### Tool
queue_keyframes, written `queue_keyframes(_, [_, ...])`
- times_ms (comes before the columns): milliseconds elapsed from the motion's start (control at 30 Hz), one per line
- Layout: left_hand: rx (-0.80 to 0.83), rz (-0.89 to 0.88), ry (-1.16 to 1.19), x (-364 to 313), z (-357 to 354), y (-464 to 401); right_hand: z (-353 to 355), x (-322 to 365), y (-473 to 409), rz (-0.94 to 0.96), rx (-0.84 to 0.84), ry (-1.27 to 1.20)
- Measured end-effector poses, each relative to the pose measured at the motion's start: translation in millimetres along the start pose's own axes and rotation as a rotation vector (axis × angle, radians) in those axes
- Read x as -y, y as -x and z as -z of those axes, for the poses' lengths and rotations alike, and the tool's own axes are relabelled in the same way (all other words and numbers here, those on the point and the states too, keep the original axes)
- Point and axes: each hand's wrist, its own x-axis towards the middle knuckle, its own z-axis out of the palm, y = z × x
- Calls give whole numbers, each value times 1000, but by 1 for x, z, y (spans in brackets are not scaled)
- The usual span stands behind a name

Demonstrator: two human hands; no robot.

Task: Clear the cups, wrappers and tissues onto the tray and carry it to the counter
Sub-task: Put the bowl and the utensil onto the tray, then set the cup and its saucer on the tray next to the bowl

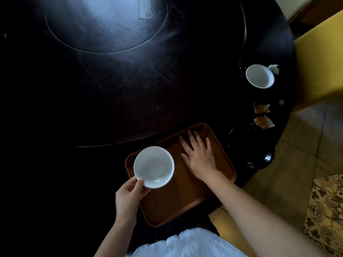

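Observation:
A brown wooden tray (178, 199) lies on the dark round table (111, 101) near its front edge. My left hand (130, 195) pinches the rim of a white cup (154, 166) over the tray's left corner. My right hand (199, 156) rests flat, fingers spread, on the tray's right half. A second white cup (259, 76) stands at the table's right edge with a crumpled white tissue (274, 68) beside it. Two orange-brown wrappers (261, 108) (263, 121) lie between that cup and the tray.
A dark saucer (246, 141) sits right of the tray, hard to make out against the table. A raised round centre (105, 25) takes the far part of the table. A yellow chair (319, 58) and a patterned cushion (326, 214) stand at the right over tiled floor.

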Motion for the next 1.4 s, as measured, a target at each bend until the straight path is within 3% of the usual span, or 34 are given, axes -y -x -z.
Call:
queue_keyframes(400, [23, 46, 25, -7, -4, 2, 15, -6, 0, 27, 46, -4])
queue_keyframes(567, [94, 241, 66, 7, -26, 23, 29, -20, 9, 54, -120, -79])
queue_keyframes(667, [214, 311, -41, 14, -60, 37, 40, -43, 15, 92, -226, -139])
queue_keyframes(767, [286, 187, -170, 9, -111, 45, 53, -85, 17, 115, -308, -164])
queue_keyframes(867, [285, -135, -459, -6, -147, 38, 68, -117, 13, 100, -350, -147])
queue_keyframes(967, [258, -443, -768, -23, -196, 31, 87, -176, -2, 53, -360, -145])
queue_keyframes(1100, [252, -669, -1063, -44, -251, 18, 112, -249, -32, -35, -273, -86])
queue_keyframes(1200, [231, -710, -1244, -45, -279, 8, 119, -283, -53, 10, -199, 10])
queue_keyframes(1400, [238, -562, -1430, -35, -307, -2, 118, -308, -91, 104, -114, 67])
